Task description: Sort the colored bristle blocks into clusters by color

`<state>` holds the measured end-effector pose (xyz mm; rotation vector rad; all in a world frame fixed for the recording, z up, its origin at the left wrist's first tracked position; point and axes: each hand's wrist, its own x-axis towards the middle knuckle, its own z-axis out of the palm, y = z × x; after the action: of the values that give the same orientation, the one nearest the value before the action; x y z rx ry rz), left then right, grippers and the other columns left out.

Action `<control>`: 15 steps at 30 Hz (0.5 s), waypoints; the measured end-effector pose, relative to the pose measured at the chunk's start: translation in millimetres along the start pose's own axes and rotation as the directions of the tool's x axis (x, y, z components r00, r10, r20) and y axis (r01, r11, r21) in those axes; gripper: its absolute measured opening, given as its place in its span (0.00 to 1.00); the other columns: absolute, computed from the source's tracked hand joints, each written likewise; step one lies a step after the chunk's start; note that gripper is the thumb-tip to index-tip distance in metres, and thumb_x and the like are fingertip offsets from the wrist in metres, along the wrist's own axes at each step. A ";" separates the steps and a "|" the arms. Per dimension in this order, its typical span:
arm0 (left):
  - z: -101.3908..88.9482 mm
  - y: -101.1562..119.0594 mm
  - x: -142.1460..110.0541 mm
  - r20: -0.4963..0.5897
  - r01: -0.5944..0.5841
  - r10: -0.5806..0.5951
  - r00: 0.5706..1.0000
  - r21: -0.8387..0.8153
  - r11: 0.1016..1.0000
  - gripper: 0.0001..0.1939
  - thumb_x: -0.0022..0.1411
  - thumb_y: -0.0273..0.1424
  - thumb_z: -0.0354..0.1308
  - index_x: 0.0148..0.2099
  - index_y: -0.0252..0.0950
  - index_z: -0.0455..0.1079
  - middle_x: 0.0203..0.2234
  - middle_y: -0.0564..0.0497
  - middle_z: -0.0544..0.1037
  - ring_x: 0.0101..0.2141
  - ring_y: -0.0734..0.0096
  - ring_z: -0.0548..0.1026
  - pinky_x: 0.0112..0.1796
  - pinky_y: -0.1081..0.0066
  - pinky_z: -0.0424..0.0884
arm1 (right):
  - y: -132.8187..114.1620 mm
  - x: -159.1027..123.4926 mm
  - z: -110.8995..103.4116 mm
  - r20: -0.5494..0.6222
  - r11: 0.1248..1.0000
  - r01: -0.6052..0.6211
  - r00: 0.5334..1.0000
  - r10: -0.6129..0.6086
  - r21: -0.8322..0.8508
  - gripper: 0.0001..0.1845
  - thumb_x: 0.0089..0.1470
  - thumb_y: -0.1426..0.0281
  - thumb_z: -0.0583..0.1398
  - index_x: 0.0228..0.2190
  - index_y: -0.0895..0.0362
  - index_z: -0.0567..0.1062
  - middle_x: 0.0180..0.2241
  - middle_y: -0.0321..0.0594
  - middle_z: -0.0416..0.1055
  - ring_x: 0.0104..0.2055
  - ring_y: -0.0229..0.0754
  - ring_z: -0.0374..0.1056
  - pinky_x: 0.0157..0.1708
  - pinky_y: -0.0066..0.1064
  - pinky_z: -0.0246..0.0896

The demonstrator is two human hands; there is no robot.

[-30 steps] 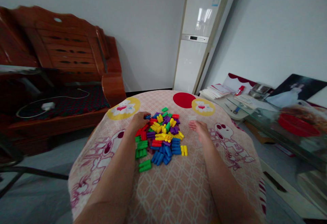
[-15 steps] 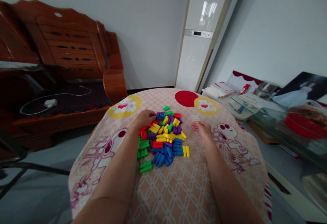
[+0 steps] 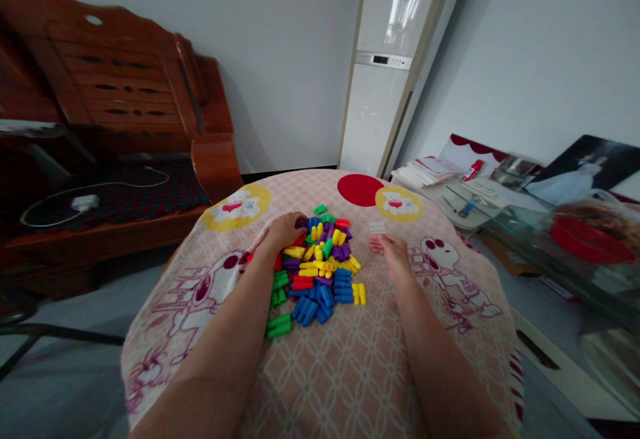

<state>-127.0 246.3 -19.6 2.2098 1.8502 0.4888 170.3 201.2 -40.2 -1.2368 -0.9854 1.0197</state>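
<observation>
Nearby, a green block (image 3: 279, 325) lies at the near left corner of the heap of coloured blocks (image 3: 327, 267), which sits on the cloth-covered desk (image 3: 330, 379). Blue blocks (image 3: 307, 310) make up most of the heap's near side, and 1 yellow block (image 3: 359, 293), shaped like 2 joined tubes, lies at its right edge. To the right of the heap, and apart from it, is the right hand (image 3: 390, 251), its fingers loosely extended and holding nothing that shows. At the heap's far left side is the left hand (image 3: 284, 231), its fingers bent down among the blocks; whether they grip any cannot be told. Just beyond the heap lies 1 small green piece (image 3: 321, 209), and farther past it a red circle (image 3: 361, 189) marks the cloth. Well beyond the heap, a carved wooden bench (image 3: 120, 79) stands to the left and a tall white appliance (image 3: 373, 115) slightly to the right.
</observation>
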 end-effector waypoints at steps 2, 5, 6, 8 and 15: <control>-1.8 1.9 -1.5 -0.007 0.016 -0.017 1.000 -0.101 0.995 0.18 0.57 0.32 0.58 0.50 0.36 0.73 0.43 0.46 0.81 0.44 0.62 0.78 0.44 0.69 0.71 | -0.6 0.3 -0.1 0.003 1.000 -0.009 1.000 0.009 -0.003 0.12 0.41 0.61 0.64 0.24 0.58 0.79 0.24 0.41 0.78 0.27 0.43 0.73 0.30 0.32 0.70; -4.8 7.3 -5.8 -0.025 0.028 -0.033 0.999 -0.190 0.981 0.15 0.55 0.30 0.59 0.46 0.36 0.73 0.39 0.47 0.82 0.41 0.63 0.79 0.42 0.69 0.72 | -1.8 0.0 -0.1 0.001 1.000 -0.028 1.000 0.028 0.006 0.12 0.40 0.61 0.64 0.23 0.57 0.79 0.24 0.41 0.78 0.27 0.42 0.73 0.29 0.30 0.69; -6.4 9.1 -7.7 -0.040 0.034 -0.043 0.998 -0.214 0.976 0.14 0.54 0.29 0.59 0.45 0.36 0.73 0.38 0.48 0.82 0.40 0.63 0.79 0.42 0.68 0.72 | -2.1 -0.3 -0.1 0.002 0.999 -0.030 1.000 0.030 0.012 0.12 0.40 0.61 0.64 0.23 0.58 0.79 0.24 0.41 0.78 0.27 0.41 0.73 0.29 0.30 0.69; -11.7 12.5 -11.7 -0.104 0.042 -0.072 0.992 -0.263 0.964 0.13 0.52 0.28 0.59 0.43 0.37 0.73 0.36 0.48 0.82 0.38 0.62 0.79 0.41 0.67 0.72 | -2.5 -0.9 -0.1 0.004 0.999 -0.031 1.000 0.031 0.021 0.13 0.39 0.61 0.65 0.23 0.58 0.79 0.24 0.41 0.77 0.27 0.41 0.73 0.29 0.30 0.69; -34.0 37.5 -19.6 -0.263 -0.060 -0.131 0.956 -0.610 0.790 0.17 0.49 0.32 0.62 0.43 0.35 0.71 0.32 0.46 0.82 0.32 0.60 0.80 0.33 0.66 0.73 | -15.8 -9.1 6.5 0.016 0.997 0.063 0.998 -0.064 0.042 0.19 0.39 0.57 0.68 0.28 0.59 0.79 0.25 0.41 0.78 0.28 0.42 0.73 0.31 0.33 0.69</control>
<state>-109.0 218.6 23.5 1.7118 1.5330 1.2691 162.7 193.3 -24.2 -1.1567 -1.0062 0.9980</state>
